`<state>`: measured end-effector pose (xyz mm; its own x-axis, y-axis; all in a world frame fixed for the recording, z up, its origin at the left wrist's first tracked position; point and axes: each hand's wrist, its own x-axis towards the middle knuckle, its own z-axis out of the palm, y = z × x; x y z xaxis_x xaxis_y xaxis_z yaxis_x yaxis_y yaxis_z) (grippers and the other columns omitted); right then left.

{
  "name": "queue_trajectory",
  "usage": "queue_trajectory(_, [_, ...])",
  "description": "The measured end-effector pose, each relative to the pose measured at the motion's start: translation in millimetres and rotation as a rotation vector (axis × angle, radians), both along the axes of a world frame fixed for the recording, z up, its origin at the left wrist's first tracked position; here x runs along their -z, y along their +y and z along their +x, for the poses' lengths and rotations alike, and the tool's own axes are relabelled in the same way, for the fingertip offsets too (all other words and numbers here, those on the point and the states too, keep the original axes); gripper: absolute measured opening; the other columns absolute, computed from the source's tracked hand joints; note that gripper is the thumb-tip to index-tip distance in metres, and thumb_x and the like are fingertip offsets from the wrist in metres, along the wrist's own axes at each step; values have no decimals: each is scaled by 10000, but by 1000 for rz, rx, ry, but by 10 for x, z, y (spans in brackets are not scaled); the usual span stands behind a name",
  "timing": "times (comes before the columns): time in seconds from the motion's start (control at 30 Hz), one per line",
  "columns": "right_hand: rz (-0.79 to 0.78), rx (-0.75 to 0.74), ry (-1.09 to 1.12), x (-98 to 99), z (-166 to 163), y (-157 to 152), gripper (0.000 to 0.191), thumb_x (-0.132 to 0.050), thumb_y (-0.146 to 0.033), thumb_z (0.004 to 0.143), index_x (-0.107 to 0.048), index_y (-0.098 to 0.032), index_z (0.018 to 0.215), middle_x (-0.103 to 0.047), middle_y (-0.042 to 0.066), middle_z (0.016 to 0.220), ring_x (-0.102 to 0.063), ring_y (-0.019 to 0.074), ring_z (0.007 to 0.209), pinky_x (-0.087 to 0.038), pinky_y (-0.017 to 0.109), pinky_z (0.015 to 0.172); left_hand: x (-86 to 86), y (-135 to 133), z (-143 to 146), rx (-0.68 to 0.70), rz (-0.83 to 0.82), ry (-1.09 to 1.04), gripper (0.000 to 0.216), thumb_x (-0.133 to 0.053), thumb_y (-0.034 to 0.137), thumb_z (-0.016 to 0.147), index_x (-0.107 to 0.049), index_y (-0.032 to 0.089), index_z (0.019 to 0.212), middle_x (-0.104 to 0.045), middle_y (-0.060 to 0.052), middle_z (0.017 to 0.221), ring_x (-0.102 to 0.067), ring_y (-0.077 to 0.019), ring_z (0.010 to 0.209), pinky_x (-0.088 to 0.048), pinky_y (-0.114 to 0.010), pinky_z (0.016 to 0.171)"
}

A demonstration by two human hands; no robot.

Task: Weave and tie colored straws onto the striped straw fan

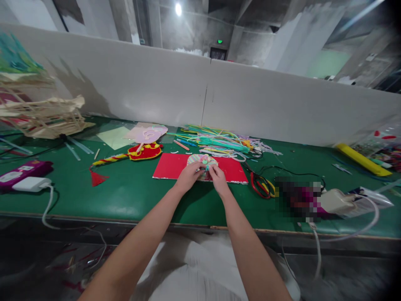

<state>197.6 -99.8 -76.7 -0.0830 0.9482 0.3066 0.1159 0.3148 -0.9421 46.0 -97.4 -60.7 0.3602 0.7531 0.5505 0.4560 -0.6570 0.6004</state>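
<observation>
A red rectangular board lies on the green table in front of me. On it sits a round craft piece with pastel stripes, topped with small pink and green curls. My left hand and my right hand meet over its near part with fingertips pinched together. Between them shows a small teal piece, too small to make out exactly. My fingers cover the lower part of the round craft piece.
Behind the board lies a pile of coloured pipe cleaners. Red-and-yellow-handled scissors are at right, near a charger with cables. A red-and-yellow tasselled ornament and a purple power strip lie left. A white partition stands behind.
</observation>
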Motion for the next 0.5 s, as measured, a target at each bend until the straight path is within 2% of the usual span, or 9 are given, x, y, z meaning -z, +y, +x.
queue_trajectory(0.3, [42, -23, -20, -34, -8, -38, 289, -430, -456, 809, -467, -201, 679, -472, -19, 588, -424, 121, 562, -342, 246, 550, -4, -1, -5, -35, 16, 97, 203, -446, 217, 824, -536, 178, 1002, -604, -49, 990, -542, -148, 935, -427, -280, 837])
queue_trajectory(0.5, [40, -10, -21, -42, -2, -41, 298, -432, -470, 798, -462, -199, 676, -448, -25, 574, -410, 121, 555, -336, 244, 544, -31, -18, -10, -21, 31, 134, 214, -440, 238, 831, -532, 189, 1019, -607, -48, 1017, -547, -150, 961, -431, -276, 839])
